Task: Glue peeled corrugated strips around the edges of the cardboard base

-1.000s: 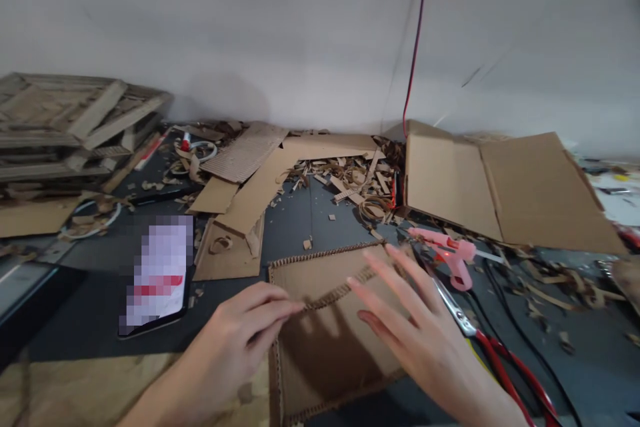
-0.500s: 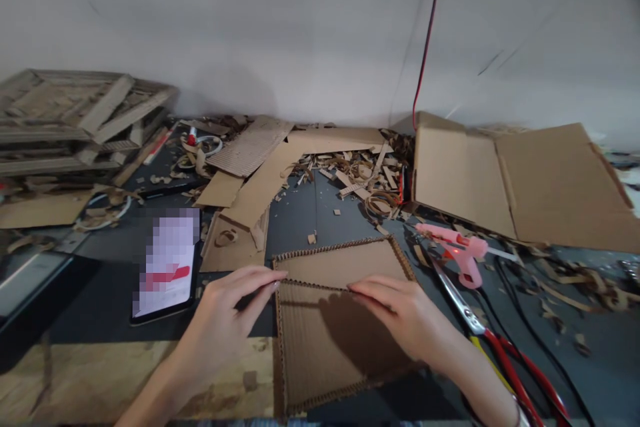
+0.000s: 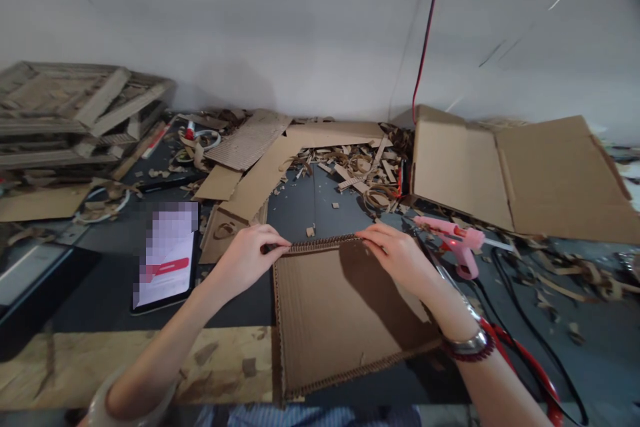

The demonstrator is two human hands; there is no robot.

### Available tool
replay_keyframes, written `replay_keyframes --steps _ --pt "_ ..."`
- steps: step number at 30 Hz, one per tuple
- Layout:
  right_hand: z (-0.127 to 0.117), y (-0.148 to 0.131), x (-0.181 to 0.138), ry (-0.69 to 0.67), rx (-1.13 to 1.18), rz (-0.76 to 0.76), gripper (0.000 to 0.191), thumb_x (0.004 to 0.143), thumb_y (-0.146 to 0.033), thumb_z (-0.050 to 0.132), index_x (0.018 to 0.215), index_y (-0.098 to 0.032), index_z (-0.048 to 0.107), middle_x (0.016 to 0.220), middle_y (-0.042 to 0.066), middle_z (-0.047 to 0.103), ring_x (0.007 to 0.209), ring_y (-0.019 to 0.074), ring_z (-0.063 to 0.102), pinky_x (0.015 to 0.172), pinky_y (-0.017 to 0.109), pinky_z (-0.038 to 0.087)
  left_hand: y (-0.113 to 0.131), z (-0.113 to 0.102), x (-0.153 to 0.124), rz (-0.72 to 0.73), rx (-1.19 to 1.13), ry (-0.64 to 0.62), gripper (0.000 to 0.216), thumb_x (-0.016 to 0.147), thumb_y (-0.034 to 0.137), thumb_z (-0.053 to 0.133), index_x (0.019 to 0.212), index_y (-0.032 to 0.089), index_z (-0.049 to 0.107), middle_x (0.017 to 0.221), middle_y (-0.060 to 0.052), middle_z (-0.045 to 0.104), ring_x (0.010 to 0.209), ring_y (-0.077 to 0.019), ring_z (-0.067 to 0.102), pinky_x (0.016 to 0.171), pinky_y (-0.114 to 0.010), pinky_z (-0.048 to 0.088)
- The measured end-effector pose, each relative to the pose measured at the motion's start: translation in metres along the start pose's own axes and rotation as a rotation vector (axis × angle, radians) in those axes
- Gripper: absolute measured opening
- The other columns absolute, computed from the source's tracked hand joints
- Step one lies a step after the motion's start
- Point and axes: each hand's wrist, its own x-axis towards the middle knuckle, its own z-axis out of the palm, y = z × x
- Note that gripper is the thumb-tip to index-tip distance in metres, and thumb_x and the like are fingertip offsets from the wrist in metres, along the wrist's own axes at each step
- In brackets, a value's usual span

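Note:
A rectangular corrugated cardboard sheet (image 3: 330,313) lies flat in front of me, edged with a thin ridged cardboard strip (image 3: 320,244). My left hand (image 3: 245,260) pinches the strip at the sheet's far left corner. My right hand (image 3: 397,253) presses with closed fingers on the strip at the far right corner. Both wrists wear bracelets.
A pink glue gun (image 3: 457,240) and red-handled scissors (image 3: 520,360) lie right of the sheet among black cables. A phone (image 3: 167,257) lies to the left. Cardboard offcuts (image 3: 345,170), a flattened box (image 3: 515,170) and stacked cardboard frames (image 3: 70,113) fill the back. A red wire (image 3: 425,33) hangs on the wall.
Both hands moved from the middle of the sheet to its far edge. The ridged strip that lay across the middle now runs along that far edge under the fingers.

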Motion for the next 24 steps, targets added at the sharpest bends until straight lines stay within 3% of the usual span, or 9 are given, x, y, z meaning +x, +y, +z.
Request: replay_keyframes --steps 5,24 --pt "0.003 0.004 0.001 0.046 -0.014 -0.013 0.015 0.082 -0.007 0.049 0.081 -0.014 0.062 0.084 0.007 0.063 0.077 0.0163 0.060 0.073 0.028 0.049 -0.004 0.004 -0.001 -0.014 0.030 0.000 0.014 0.076 0.020 0.057 0.075 0.019 0.071 0.076 -0.003 0.070 0.069 -0.0167 0.062 0.061 -0.025 0.045" --pt "0.012 0.007 0.007 0.057 -0.105 -0.083 0.018 0.083 -0.010 0.047 0.074 -0.017 0.061 0.077 0.006 0.063 0.073 0.0174 0.058 0.070 0.033 0.049 -0.011 0.012 -0.006 -0.032 0.034 0.093 0.013 0.070 0.017 0.054 0.060 0.019 0.063 0.076 -0.002 0.067 0.061 -0.0133 0.060 0.056 -0.023 0.043"
